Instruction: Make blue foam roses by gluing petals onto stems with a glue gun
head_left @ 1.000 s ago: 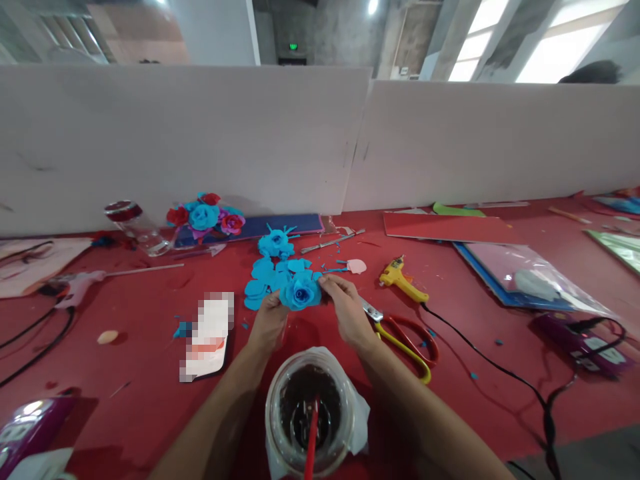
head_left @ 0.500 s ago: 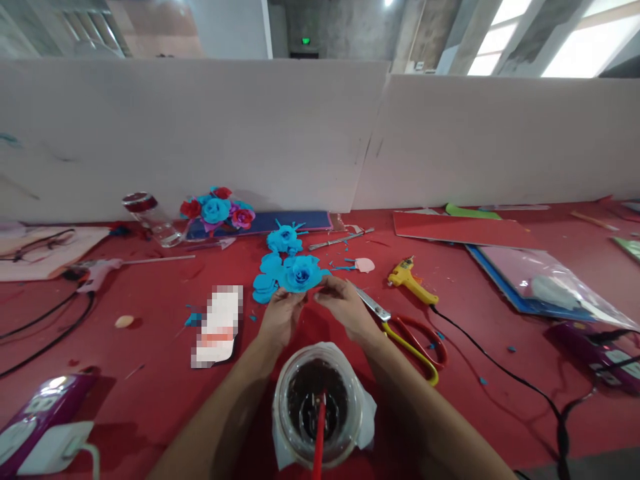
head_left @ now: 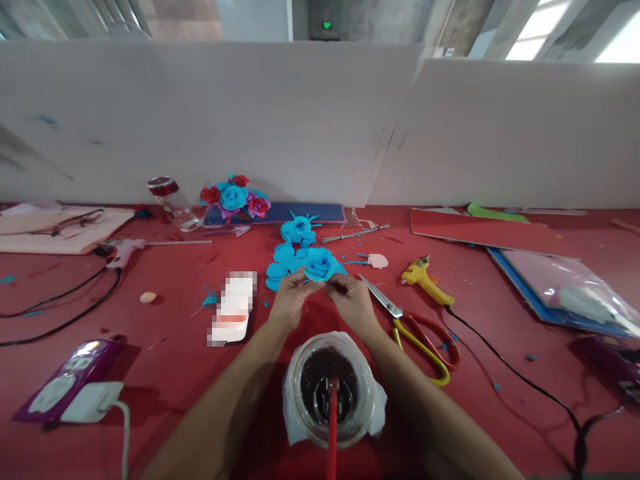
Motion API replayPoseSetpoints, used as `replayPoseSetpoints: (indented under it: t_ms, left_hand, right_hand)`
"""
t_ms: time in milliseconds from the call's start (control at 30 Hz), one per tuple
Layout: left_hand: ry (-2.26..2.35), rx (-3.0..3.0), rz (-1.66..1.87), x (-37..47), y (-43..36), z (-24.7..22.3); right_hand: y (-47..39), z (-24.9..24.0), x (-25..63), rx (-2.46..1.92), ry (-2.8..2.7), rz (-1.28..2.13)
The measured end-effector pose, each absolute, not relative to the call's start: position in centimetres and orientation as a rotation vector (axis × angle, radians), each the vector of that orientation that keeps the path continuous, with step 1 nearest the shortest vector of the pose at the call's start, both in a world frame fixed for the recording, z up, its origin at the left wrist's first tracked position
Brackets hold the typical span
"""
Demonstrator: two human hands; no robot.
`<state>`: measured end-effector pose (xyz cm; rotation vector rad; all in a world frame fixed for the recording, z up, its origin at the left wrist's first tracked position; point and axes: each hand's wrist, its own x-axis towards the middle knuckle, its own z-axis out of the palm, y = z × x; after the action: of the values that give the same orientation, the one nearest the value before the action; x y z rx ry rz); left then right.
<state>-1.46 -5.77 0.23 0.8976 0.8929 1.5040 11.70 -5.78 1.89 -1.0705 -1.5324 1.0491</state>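
On a red desk (head_left: 150, 400), a purple power strip (head_left: 65, 380) lies at the far left, with a white glue gun (head_left: 120, 251) farther back and a bouquet of red and blue paper flowers (head_left: 234, 198) near the white partition. At centre, the person's left hand (head_left: 290, 301) and right hand (head_left: 354, 305) meet, fingers of both pinched closed on the underside of a blue paper rose (head_left: 320, 264), held just above loose blue petals (head_left: 280, 267) on the desk. A lidded drink cup (head_left: 329, 393) with a red straw stands between the forearms. To the right lie scissors (head_left: 415, 327) with red and yellow handles, then a yellow glue gun (head_left: 425, 279) and its black cord.
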Motion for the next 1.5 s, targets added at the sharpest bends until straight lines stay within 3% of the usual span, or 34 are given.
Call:
replayPoseSetpoints:
  t_ms: [633,1033,1500]
  left_hand:
    - [0.907,0.947,1.564,-1.6,-5.4,-0.3]
    - [0.922,0.93,1.61,-1.2,-6.0,0.4]
    - [0.963,0.938,1.663,-1.6,-5.6,-0.8]
  right_hand:
    - [-5.7,0.9,11.2,-1.046,-1.5,1.107]
    - [-6.4,2.3,11.3,-0.979,-1.439,0.932]
    - [-6.6,3.0,11.7,-0.904,-1.27,1.247]
